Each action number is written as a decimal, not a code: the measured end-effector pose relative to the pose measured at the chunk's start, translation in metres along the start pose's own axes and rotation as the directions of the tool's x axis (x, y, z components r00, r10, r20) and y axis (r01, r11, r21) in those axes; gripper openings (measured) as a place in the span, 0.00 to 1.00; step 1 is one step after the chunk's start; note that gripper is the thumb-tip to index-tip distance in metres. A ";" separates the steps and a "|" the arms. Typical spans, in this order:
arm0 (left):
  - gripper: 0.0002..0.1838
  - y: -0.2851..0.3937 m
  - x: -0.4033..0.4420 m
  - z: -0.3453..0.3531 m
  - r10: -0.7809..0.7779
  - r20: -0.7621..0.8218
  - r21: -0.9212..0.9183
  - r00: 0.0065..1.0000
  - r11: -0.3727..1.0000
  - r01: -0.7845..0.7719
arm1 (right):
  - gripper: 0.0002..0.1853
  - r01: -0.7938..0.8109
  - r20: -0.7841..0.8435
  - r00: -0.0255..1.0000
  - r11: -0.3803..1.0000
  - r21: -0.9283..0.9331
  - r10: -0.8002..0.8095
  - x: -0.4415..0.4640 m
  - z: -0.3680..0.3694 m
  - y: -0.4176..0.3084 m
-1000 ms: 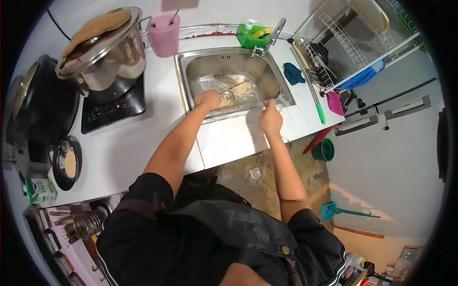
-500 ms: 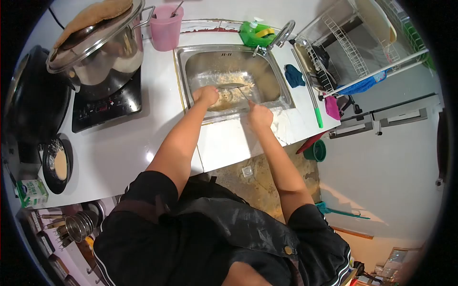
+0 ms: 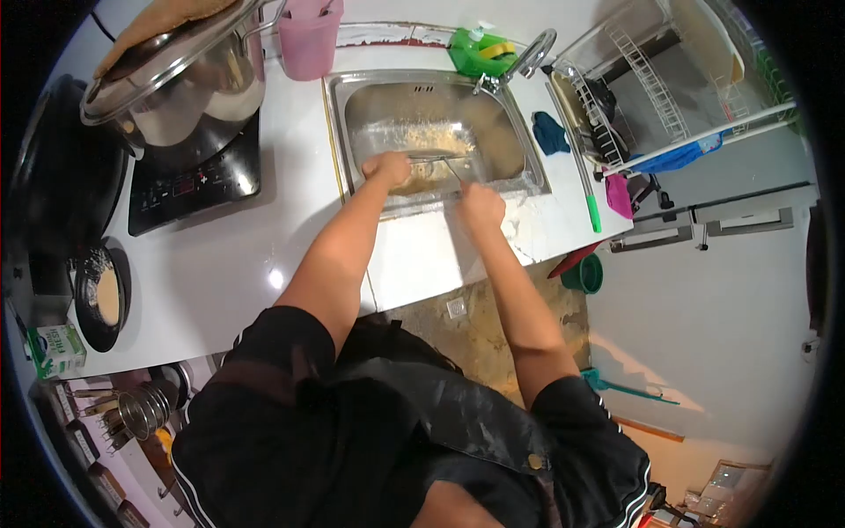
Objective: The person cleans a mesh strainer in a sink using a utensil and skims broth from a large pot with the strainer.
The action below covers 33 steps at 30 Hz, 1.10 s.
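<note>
Over the near part of the steel sink (image 3: 519, 132), my left hand (image 3: 387, 168) is closed round the end of a thin, long utensil (image 3: 429, 159) that reaches rightward. My right hand (image 3: 480, 209), at the sink's front edge, is closed on a second thin utensil (image 3: 452, 170), whose far tip meets the first one. Both look like narrow metal tools; their exact kind is too small to tell. Pale brown, crumbly residue (image 3: 436, 138) lies on the sink floor beneath them.
Left of the sink, a large steel pot (image 3: 198, 88) stands on a black induction cooker (image 3: 198, 187). A pink bucket (image 3: 308, 44), faucet (image 3: 535, 55), dark cloth (image 3: 550, 133), green-handled stick (image 3: 593, 213) and wire dish rack (image 3: 651, 88) surround the sink.
My right hand has moved left, bringing its utensil against the one in my left hand. The left-hand utensil now points more level to the right. The view has shifted slightly.
</note>
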<state>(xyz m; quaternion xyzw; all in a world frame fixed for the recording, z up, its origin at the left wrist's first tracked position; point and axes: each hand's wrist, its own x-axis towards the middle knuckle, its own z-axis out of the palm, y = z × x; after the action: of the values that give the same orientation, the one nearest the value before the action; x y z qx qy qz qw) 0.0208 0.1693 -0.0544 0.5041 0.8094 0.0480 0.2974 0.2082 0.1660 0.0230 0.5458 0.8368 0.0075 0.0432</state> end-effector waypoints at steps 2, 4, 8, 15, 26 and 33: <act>0.18 -0.002 -0.003 0.010 0.001 -0.118 -0.122 0.993 0.992 -0.015 | 0.11 0.021 0.000 1.000 1.000 -0.008 -0.021 0.001 -0.003 0.000; 0.18 -0.006 0.003 0.019 0.003 -0.105 -0.119 0.994 0.993 -0.016 | 0.12 0.016 -0.034 0.999 0.999 0.031 -0.015 -0.002 -0.021 -0.002; 0.18 -0.011 0.020 0.026 0.042 -0.094 -0.093 0.995 0.994 -0.051 | 0.11 -0.041 -0.192 0.980 0.998 0.039 0.047 -0.003 -0.052 -0.006; 0.20 -0.009 0.018 0.019 0.180 -0.030 -0.035 0.983 0.983 -0.181 | 0.11 -0.005 0.012 1.000 0.998 -0.068 0.006 -0.003 -0.012 -0.007; 0.20 -0.006 0.004 0.014 -0.019 -0.056 -0.199 0.998 0.980 0.008 | 0.12 -0.062 -0.434 0.894 0.989 0.131 0.113 -0.032 -0.074 -0.017; 0.19 -0.021 0.048 0.051 0.239 -0.154 -0.164 0.959 0.951 -0.263 | 0.16 0.016 -0.114 0.993 1.000 -0.009 -0.017 -0.023 -0.005 0.005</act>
<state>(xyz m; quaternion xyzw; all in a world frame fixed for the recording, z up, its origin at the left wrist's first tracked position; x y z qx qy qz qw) 0.0161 0.1886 -0.1247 0.5693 0.7488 0.1927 0.2795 0.2218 0.1477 0.0294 0.5373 0.8423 0.0419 -0.0026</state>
